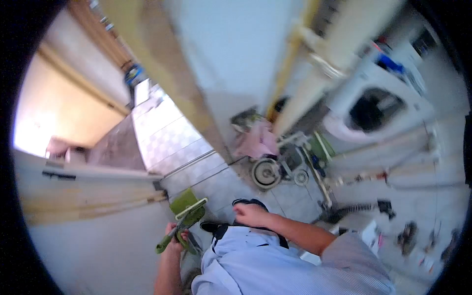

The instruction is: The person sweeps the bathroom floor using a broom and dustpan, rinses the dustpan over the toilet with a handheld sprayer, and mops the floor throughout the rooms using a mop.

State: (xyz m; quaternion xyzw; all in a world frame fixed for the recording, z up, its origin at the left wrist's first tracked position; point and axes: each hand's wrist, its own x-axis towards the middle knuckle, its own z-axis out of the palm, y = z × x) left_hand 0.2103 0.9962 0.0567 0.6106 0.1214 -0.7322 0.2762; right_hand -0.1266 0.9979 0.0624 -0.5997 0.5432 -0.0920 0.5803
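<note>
My left hand (175, 237) is wrapped round the handle of a green brush-like tool (189, 211), which has a pale bar across its head. A flat green piece, like a dustpan, lies against that head. My right hand (250, 215) hangs in front of my body over the dark shoes, its fingers curled. Whether anything small is inside those fingers is too blurred to tell.
A wheeled frame (265, 173) with a pink cloth (258, 140) stands ahead by the wall. A white washing machine (381, 103) is at the right. An open doorway with a tiled floor (167, 130) lies ahead left, beside a door (88, 206).
</note>
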